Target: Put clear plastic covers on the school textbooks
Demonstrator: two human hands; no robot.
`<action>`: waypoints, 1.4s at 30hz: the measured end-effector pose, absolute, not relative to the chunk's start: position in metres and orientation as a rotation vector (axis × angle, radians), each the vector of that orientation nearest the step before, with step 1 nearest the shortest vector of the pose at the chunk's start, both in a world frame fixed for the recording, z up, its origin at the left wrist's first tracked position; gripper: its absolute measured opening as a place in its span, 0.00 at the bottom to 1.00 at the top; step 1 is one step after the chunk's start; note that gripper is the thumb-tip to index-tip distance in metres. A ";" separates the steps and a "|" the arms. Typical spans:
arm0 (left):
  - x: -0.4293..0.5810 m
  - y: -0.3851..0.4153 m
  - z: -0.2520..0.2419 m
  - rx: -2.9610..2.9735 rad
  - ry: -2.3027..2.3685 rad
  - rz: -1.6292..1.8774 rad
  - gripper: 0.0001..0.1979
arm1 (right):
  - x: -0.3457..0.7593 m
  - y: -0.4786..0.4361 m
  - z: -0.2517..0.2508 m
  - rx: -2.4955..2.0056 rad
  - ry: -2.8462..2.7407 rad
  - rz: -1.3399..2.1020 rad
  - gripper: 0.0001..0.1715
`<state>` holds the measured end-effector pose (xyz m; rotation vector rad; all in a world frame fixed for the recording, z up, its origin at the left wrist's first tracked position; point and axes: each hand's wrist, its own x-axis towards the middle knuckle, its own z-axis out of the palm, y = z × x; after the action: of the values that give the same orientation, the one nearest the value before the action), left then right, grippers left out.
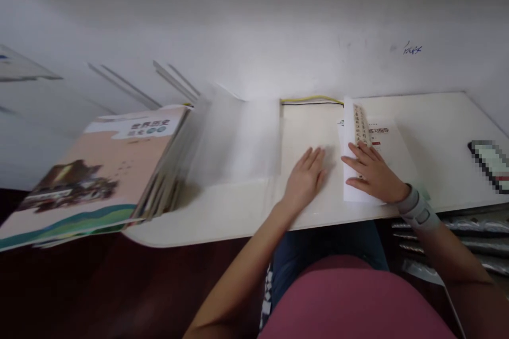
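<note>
My left hand lies with its fingers stretched out on a clear sheet on the white tabletop. To its left a translucent plastic sheet is partly raised and blurred; whether it joins the sheet under my hand I cannot tell. My right hand, fingers spread, rests on a white paper book with printed characters. Along the book's left side a white strip stands out, beside a beige band of handwriting-like characters. A grey band is around my right wrist.
A stack of books, a pink-and-green cover on top, overhangs the table's left end. A phone lies at the right. Yellow and black cables run along the wall at the back edge. Plastic-wrapped items sit below the table at right.
</note>
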<state>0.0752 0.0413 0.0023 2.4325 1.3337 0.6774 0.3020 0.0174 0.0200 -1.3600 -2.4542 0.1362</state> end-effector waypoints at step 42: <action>0.002 0.047 -0.030 2.196 1.606 0.968 0.33 | 0.208 0.016 -0.015 -1.504 -2.658 -0.145 0.35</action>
<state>0.0018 0.0465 -0.0304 2.1960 1.6057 0.9682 0.2079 0.0161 -0.0153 -1.5039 -2.6582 -0.1453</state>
